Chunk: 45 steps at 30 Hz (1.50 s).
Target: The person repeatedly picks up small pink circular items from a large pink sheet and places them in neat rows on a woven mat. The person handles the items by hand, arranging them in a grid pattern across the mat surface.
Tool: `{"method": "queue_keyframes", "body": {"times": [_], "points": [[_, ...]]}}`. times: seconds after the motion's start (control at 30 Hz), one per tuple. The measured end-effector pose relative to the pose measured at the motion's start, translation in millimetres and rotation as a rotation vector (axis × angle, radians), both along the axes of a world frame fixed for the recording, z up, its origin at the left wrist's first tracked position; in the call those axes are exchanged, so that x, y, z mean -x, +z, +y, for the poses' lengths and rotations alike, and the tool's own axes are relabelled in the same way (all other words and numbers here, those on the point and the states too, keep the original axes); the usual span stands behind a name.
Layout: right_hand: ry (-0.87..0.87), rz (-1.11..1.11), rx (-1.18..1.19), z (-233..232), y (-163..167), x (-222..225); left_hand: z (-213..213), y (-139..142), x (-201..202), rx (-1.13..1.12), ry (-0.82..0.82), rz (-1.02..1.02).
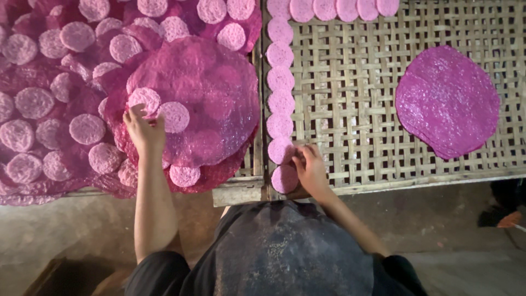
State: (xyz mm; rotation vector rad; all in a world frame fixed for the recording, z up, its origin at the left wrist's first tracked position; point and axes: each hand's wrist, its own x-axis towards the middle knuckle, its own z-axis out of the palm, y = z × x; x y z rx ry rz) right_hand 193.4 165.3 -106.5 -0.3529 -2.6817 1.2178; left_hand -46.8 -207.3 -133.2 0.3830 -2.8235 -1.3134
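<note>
Your left hand [143, 127] rests on the big translucent magenta round sheet [211, 93] lying across the left woven tray [249, 164], near its right edge. Fingertips pinch the rim of a small pale pink round disc [143, 100] on the sheet's left part; grip closed on it. A second pale disc [175, 117] lies just beside, to the right, apart from the fingers.

Your right hand [311, 169] sits at the near left corner of the woven bamboo lattice tray [356, 109]. Fingers curled down on the lower discs of the column of small pink discs [280, 104] running along that tray's left edge; whether it grips one, cannot tell. Column's long axis runs away from you, toward the far edge.

Stack of large magenta sheets [448, 101] lies well apart, toward the right edge. Right hand is nearer the column.
</note>
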Motion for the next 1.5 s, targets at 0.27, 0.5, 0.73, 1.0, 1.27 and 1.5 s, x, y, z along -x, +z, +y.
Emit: {"method": "queue_keyframes", "body": {"times": [0.27, 0.5, 0.73, 1.0, 1.27, 1.5], "points": [[0.075, 0.080, -0.189, -15, -11, 2, -18, 13, -21, 0.267, -0.099, -0.273], [0.015, -0.005, -0.005, -22, -17, -1, -22, 22, -34, 0.072, -0.087, -0.251], [0.088, 0.042, 0.041, -31, 8, 5, 28, 66, -60, -0.177, -0.110, -0.148], [0.056, -0.190, 1.266, -18, -5, 101, 105, 95, -109, -0.168, -0.597, 0.352], [-0.105, 0.019, 0.818, 106, 38, 245, 1, 80, -31, 0.621, -0.016, 0.157], [-0.038, 0.219, 0.002, 120, 39, 291, 12, 94, -22, 0.570, 0.098, -0.060]]}}
